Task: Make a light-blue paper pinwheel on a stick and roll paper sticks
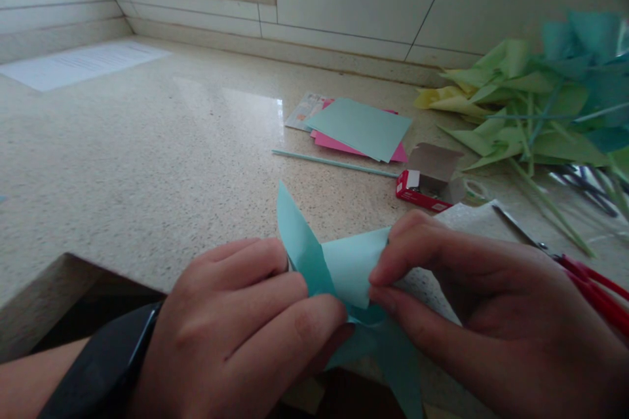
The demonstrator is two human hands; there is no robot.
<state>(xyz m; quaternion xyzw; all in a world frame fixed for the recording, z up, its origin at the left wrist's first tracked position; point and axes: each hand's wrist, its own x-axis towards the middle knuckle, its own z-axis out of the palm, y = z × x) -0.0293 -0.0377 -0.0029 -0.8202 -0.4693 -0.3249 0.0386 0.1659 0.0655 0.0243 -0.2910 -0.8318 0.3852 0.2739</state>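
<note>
Turquoise paper [346, 268], formed into pointed and curled flaps, is held between both hands, on the near side of the red box [420, 200] and to its left. Left hand [236, 321]: fingers bent over the paper, holding it; the underside of this grip is hidden. Right hand [491, 314]: thumb and index finger pinched together on the edge of a curled flap [361, 258].

All positions below are relative to the red box, as the wearer sees it. The box stands open, flap raised; its contents are too small to identify. A pale blue stick [334, 163] runs leftward from it. Beyond it and to the left, a pale blue sheet [361, 127] tops pink sheets [334, 144], with a packet [303, 112] partly under them. Just right: a tape roll [476, 192]. Nearer and to the right: scissors [587, 285] with red handles, partly covered by the right hand. Farther right: green, yellow and blue paper pinwheels [521, 95], blurred in part. Far left: a white printed sheet [88, 64] on the speckled counter [196, 150].
</note>
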